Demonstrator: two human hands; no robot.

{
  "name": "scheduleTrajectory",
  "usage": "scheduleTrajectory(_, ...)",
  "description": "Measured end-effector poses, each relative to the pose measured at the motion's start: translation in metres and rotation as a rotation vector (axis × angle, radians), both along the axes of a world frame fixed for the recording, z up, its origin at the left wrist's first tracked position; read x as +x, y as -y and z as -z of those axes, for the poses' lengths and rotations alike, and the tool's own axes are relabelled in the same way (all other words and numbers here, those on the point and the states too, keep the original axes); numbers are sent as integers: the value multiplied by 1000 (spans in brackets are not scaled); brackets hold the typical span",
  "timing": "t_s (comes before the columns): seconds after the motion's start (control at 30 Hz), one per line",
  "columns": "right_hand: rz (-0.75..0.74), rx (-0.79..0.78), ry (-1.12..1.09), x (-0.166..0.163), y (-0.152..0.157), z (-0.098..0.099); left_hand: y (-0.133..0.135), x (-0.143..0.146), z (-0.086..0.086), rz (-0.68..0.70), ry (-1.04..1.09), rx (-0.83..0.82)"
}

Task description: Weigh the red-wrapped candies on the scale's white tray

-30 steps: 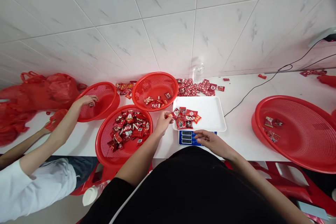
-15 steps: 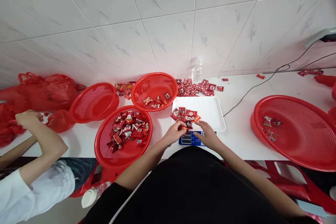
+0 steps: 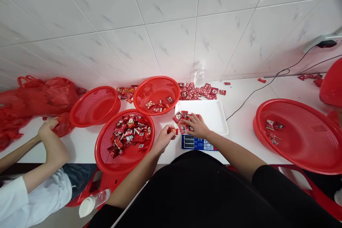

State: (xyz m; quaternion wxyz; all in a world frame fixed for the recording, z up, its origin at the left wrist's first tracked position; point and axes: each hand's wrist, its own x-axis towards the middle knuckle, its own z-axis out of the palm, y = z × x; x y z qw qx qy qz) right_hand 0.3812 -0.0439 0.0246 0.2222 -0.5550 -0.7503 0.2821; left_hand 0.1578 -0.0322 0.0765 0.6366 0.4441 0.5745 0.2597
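My left hand (image 3: 163, 137) is closed on a small red wrapped candy (image 3: 172, 130) just left of the white tray (image 3: 213, 115). That tray rests on a blue scale (image 3: 196, 143). My right hand (image 3: 197, 126) lies over the pile of red candies (image 3: 180, 119) on the tray's near left corner, fingers curled down onto them. A red basket of candies (image 3: 125, 139) sits directly left of my left hand.
Two more red baskets (image 3: 157, 92) (image 3: 95, 105) stand behind, loose candies (image 3: 200, 90) lie by the wall, and a large red basket (image 3: 299, 133) is at right. A black cable (image 3: 251, 94) crosses the counter. Another person's hands (image 3: 49, 126) touch red bags (image 3: 40, 94) at left.
My right hand moved up from the scale's front onto the candy pile. My left hand drew back off the tray holding a candy. The other person's hands shifted to the red bag.
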Motion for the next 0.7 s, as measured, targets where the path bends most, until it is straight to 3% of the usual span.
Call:
scheduleTrajectory(0.17, -35, 92, 65, 10, -5, 11, 0, -4, 4, -3, -14, 0)
scheduleTrajectory(0.37, 84, 47, 2, 12, -14, 28, -4, 5, 4, 31, -24, 18)
scheduleTrajectory(0.5, 294, 31, -140, 15, -16, 32, -5, 12, 0, 38, -43, 2)
scheduleTrajectory(0.7, 809, 24, -497, 40, -9, 25, -6, 12, 0, 54, -34, 1)
